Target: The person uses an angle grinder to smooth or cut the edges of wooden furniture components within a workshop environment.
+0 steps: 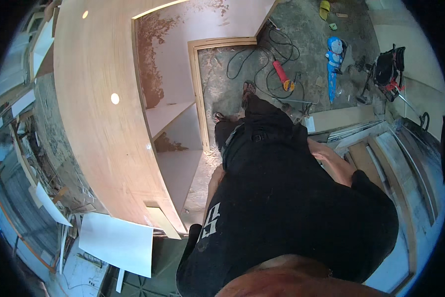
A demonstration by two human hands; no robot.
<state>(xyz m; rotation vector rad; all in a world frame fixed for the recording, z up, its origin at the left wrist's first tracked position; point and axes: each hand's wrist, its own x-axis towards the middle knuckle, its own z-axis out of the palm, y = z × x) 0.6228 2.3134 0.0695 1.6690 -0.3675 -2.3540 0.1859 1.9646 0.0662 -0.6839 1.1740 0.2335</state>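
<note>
Person in black shirt standing beside tall plywood cabinet (103, 114), its long axis upright, right forearm (336, 163) hanging down, left forearm (213, 185) near cabinet's edge, both hands hidden, grip cannot be told, red tool (281, 73) lying on floor

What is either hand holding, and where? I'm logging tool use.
It cannot be told: both hands are hidden by the black shirt; only the left forearm and right forearm show.

A carpentry worksite — raw plywood cabinet (103, 123), tangled power cords (262, 64) and tools on dusty concrete.
</note>
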